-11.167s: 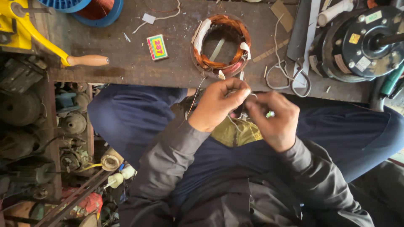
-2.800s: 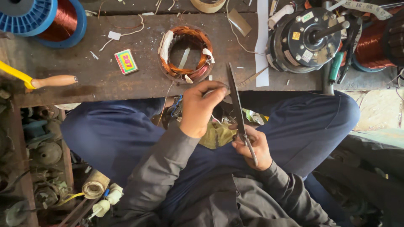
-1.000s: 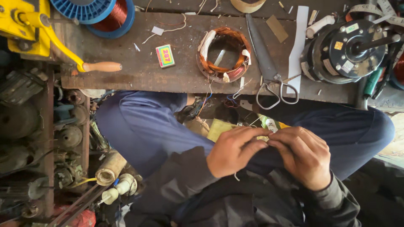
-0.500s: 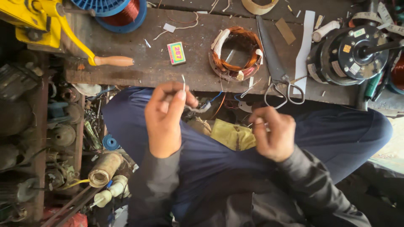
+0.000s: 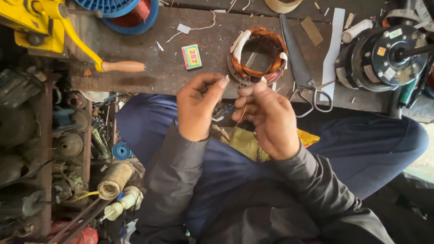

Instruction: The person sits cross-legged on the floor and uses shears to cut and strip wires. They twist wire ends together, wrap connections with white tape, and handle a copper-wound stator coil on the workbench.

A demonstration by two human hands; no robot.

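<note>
1. Head view, left hand (image 5: 197,107): thumb and forefinger pinched shut on a small pale sleeve end (image 5: 226,77), raised above the lap. The grip is at the very tip; judged adequate only if held steady.
2. Head view, right hand (image 5: 266,118): fingers closed on a thin copper wire (image 5: 242,114), which hangs below its fingertips. Both hands nearly touch.
3. The stator (image 5: 257,56) lies on the bench (image 5: 181,77) just beyond the fingertips; scissors (image 5: 300,68) rest beyond the right hand.
4. Recommendation: keep the wire taut and straight, feed it in line with the sleeve, and avoid kinking the strand.
</note>
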